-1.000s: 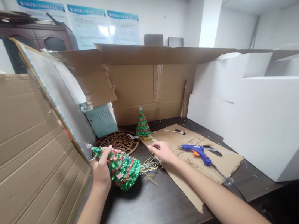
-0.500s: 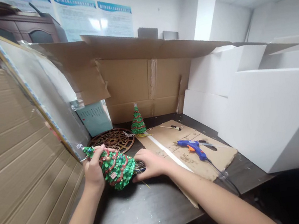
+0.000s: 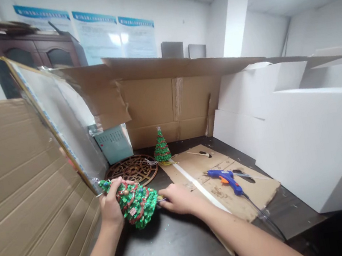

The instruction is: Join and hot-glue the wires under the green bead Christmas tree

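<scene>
My left hand [image 3: 111, 204] is wrapped round the upper part of a small green Christmas tree [image 3: 139, 206] with red garlands and glittery tips. The tree lies tilted in the air, its top to the left and its base to the right. At the base, my right hand [image 3: 177, 199] pinches a bundle of thin wires [image 3: 162, 198], some of them yellow. The wires' far ends are hidden in the fingers. A second Christmas tree [image 3: 161, 147] stands upright farther back, with white and yellow wires at its foot.
A blue hot glue gun [image 3: 226, 177] lies on a flat cardboard sheet [image 3: 196, 167] at right, its cord running off the front. A brush [image 3: 200, 154] lies behind it. A round openwork trivet [image 3: 122, 169] is at left. Cardboard walls [image 3: 150, 101] and white foam blocks [image 3: 320, 130] surround the table.
My right hand's fingers have closed together round the wires at the tree's base. The view has tilted up slightly, so everything sits lower.
</scene>
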`<state>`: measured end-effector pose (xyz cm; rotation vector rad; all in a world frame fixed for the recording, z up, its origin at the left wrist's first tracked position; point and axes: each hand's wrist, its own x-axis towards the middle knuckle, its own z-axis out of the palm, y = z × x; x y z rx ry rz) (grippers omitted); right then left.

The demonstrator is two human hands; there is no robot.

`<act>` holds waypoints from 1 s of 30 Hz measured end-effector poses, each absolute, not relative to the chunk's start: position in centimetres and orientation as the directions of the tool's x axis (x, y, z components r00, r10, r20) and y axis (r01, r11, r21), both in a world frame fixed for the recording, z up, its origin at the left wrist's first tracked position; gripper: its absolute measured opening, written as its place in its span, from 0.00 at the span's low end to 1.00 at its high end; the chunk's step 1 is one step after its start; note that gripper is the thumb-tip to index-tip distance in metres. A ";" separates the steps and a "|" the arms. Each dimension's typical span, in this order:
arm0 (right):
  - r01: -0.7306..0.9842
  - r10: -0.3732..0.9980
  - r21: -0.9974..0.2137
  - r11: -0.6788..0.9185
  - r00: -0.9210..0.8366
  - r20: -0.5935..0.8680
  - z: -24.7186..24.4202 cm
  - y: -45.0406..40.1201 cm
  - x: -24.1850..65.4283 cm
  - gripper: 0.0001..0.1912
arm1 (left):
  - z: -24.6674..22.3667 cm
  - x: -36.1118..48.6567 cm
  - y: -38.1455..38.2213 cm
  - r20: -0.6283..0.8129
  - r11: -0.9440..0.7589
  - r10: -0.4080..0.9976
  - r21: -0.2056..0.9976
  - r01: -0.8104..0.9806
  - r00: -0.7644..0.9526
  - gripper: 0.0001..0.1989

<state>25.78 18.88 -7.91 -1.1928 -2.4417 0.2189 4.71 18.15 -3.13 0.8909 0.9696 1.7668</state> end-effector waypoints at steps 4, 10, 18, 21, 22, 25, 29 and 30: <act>0.695 0.780 -0.354 0.626 -0.561 0.278 -8.1 18.8 25.9 0.06 | -3.2 5.0 18.0 0.205 -0.315 0.924 0.888 -0.336 -0.324 0.16; 0.593 0.750 -0.465 0.657 -0.577 0.325 -8.6 18.2 26.0 0.06 | -3.9 5.2 17.2 0.258 -0.345 0.918 0.895 -0.283 -0.302 0.15; 0.434 0.696 -0.584 0.686 -0.626 0.352 -8.4 17.6 25.0 0.07 | -4.4 5.3 16.9 0.309 -0.380 0.912 0.884 -0.273 -0.269 0.13; 0.437 0.701 -0.587 0.682 -0.621 0.352 -8.3 17.6 25.2 0.07 | -4.6 5.3 17.0 0.313 -0.376 0.918 0.882 -0.285 -0.244 0.12; 0.446 0.704 -0.581 0.681 -0.617 0.352 -8.2 17.6 25.3 0.07 | -4.6 5.3 17.0 0.312 -0.374 0.920 0.880 -0.292 -0.239 0.12; 0.477 0.723 -0.569 0.670 -0.592 0.355 -8.1 17.6 25.5 0.06 | -4.4 5.3 17.0 0.307 -0.373 0.921 0.873 -0.315 -0.239 0.12; 0.521 0.743 -0.543 0.658 -0.563 0.361 -8.0 17.4 25.4 0.07 | -4.1 5.2 17.2 0.296 -0.368 0.923 0.866 -0.339 -0.247 0.14; 0.527 0.743 -0.536 0.660 -0.566 0.358 -8.0 17.4 25.3 0.07 | -4.0 5.2 17.2 0.295 -0.369 0.922 0.866 -0.338 -0.250 0.14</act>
